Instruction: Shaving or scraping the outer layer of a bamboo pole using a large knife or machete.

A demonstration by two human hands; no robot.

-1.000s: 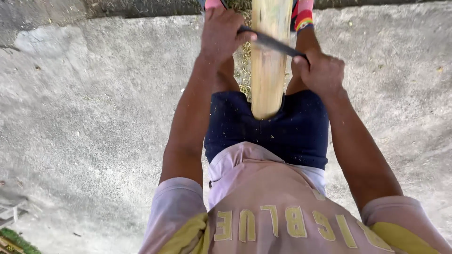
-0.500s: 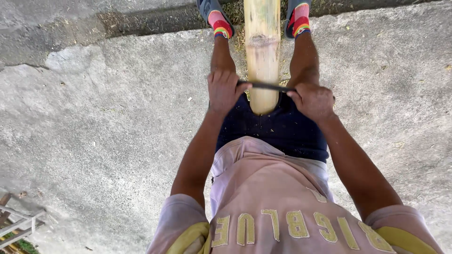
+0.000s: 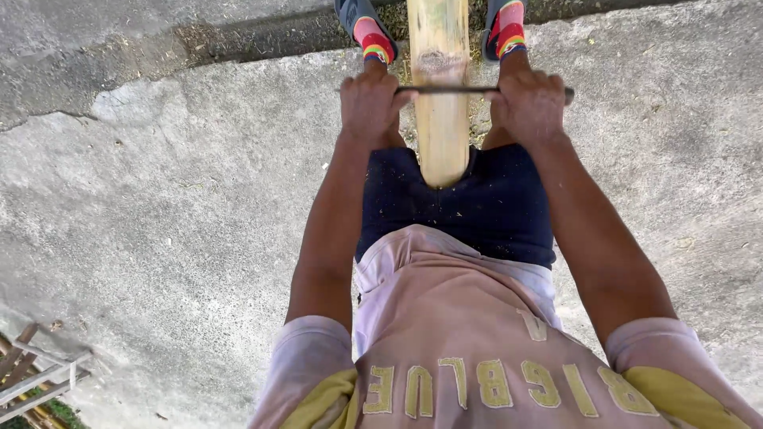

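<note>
A thick yellow bamboo pole (image 3: 439, 95) runs from between my legs out past my feet. A dark metal blade (image 3: 453, 90) lies flat across the pole. My left hand (image 3: 369, 103) grips one end of the blade on the left of the pole. My right hand (image 3: 528, 103) grips the other end on the right. Both arms are stretched out straight in front of me. My feet in dark sandals and striped socks (image 3: 373, 36) stand on either side of the pole.
Rough grey concrete ground (image 3: 175, 199) lies all around, with a crack and a strip of dirt and shavings (image 3: 254, 40) at the far edge. A wooden frame (image 3: 32, 373) pokes in at the bottom left.
The blade has gone from tilted to level across the pole and has moved away from my body along the pole. My view has tilted, showing more of my feet and shirt.
</note>
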